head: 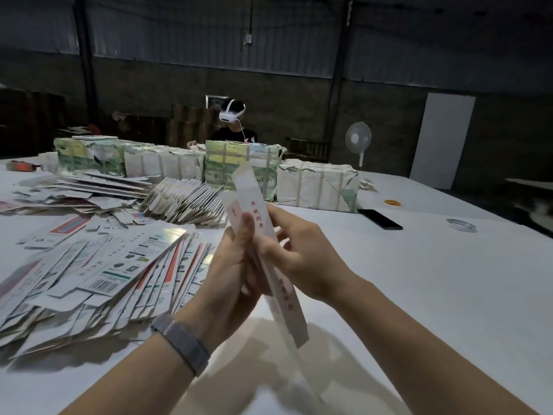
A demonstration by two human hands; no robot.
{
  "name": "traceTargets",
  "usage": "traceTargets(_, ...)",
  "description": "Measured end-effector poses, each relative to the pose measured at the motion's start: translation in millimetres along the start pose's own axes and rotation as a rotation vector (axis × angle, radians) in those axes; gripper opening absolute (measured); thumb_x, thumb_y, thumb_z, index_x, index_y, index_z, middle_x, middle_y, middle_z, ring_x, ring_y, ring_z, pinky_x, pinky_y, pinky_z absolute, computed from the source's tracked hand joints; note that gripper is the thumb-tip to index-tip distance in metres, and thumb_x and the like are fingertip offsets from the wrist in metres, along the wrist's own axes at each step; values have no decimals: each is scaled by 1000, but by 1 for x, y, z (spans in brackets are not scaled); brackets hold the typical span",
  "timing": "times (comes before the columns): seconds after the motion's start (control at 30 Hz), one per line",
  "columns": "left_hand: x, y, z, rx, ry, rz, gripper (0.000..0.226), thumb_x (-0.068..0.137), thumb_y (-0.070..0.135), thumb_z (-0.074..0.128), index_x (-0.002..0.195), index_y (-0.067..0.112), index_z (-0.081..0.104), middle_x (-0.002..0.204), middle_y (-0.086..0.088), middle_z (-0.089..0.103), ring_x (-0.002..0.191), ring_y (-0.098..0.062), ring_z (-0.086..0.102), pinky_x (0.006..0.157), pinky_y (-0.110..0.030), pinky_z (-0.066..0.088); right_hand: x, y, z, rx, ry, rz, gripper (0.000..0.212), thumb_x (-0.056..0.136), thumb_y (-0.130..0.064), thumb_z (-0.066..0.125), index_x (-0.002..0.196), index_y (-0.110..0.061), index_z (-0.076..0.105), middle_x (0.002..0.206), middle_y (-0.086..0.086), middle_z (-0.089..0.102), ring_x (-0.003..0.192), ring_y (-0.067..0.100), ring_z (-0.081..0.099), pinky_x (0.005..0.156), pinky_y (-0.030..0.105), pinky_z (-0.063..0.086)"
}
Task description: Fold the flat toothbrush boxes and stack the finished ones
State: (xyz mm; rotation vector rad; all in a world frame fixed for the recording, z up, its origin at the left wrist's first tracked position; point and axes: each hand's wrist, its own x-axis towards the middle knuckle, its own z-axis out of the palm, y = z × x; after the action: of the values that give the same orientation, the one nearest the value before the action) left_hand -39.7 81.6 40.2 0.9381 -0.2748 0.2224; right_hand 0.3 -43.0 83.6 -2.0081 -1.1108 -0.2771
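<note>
Toothbrush box [263, 223], white with red vertical Chinese characters too blurred to read surely, is pinched above the table [419, 280] between left hand [236, 265] and right hand [299, 256].

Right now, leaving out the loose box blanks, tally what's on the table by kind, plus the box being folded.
Wrapped bundles in the far row: 4, though the left end is hard to separate
Toothbrush box gripped by left hand and right hand, itself at: 1
Black phone: 1
Tape rolls: 2
Total: 8

Dim corrugated walls [269, 31], standing fan [358, 138]
</note>
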Motion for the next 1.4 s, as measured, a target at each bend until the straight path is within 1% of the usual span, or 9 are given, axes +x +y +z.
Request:
traceTargets(0.2,4,-9,-4,119,46,69,52,94,40,55,138,14,49,121,-13,72,106,-27,73,79,-38,61,1,17,0,-59,92,-49,73,86,-39,50,155,-23,33,109,-5,71,75,9,66,69,31,59)
traceTargets(0.4,13,15,6,501,57,243,51,96,47,41,130,12,54,114,-25,69,99,-38,72,79,-42,63,2,17,-3,519,135,13,69,82,-18,55,147,-29,38,97,0,77,85,23,75,71,33,62)
traceTargets(0.53,27,19,25,618,39,272,47,103,41,36,127,5,53,107,-25,69,92,-36,73,77,-40,63,3,20,-10,664,220,43,59,81,-18,52,139,-30,47,96,2,75,88,27,74,68,30,60)
traceTargets(0.7,51,18,36,723,-31,378,41,98,41,47,126,10,45,87,9,72,81,-13,73,71,-32,60,0,22,-21,682,345,-80,48,85,-13,44,129,-33,48,101,-8,75,92,22,73,68,25,58)
traceTargets(0.87,37,-9,27,582,-12,458,37,97,39,50,131,34,35,93,-7,75,76,-27,74,65,-37,62,-6,27,-13,569,353,-113,44,88,-18,48,129,-33,48,110,-12,72,90,22,73,67,26,59)
traceTargets(1.07,23,-22,19,579,17,415,38,98,36,49,135,32,40,90,-5,73,77,-21,73,65,-32,59,-11,34,-2,535,383,-88,34,90,-17,44,121,-27,49,99,-25,72,89,14,73,64,19,57)
traceTargets(1.17,23,-25,20,660,53,457,34,97,43,48,131,39,43,88,-14,70,75,-35,71,65,-51,61,-9,34,-3,493,385,-80,30,89,-18,44,117,-28,49,94,-30,70,87,7,71,63,15,55)
traceTargets(1.3,25,-32,14,787,66,516,38,97,48,45,132,35,43,70,-2,62,58,-20,64,52,-43,54,-1,36,-9,507,404,-14,18,85,-22,49,102,-27,53,84,-6,69,81,15,71,63,23,58)
traceTargets(1.4,25,-35,13,817,81,534,36,95,53,41,129,41,41,69,-6,61,57,-22,62,51,-46,53,3,36,-11,504,434,-19,11,85,-21,51,94,-25,55,85,3,65,79,22,70,64,32,62)
